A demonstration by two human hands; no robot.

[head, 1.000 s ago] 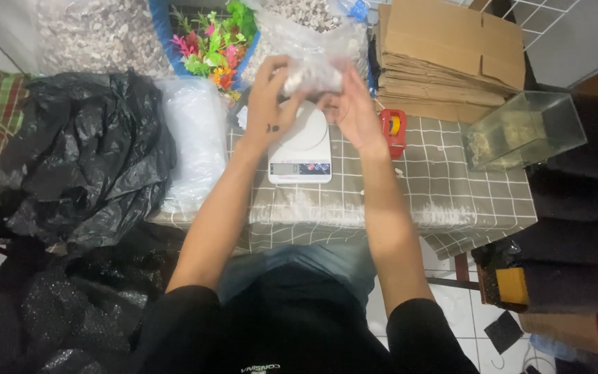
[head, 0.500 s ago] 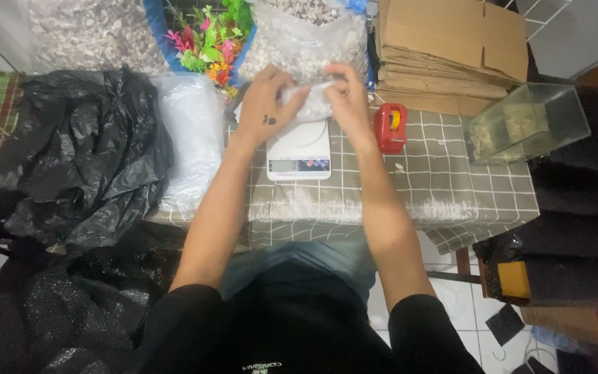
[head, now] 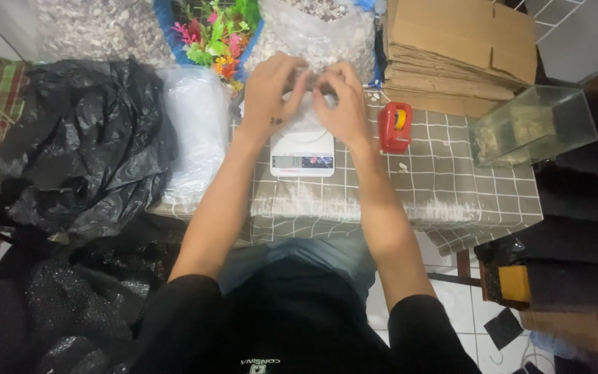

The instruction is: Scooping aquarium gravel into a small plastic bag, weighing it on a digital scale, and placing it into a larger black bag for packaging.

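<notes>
You have a single view — a camera worn on your head, tilted steeply down over your own chest and forearms. It faces forward across the checked table (head: 451, 187), so the near edge sits mid-frame and the far edge, with the stack of flattened cardboard (head: 451, 52), runs along the top. Your left hand (head: 271, 90) and right hand (head: 344, 104) sit close, upper centre. The floor tiles (head: 465, 305) show lower right — no second view overlaps this one.
</notes>
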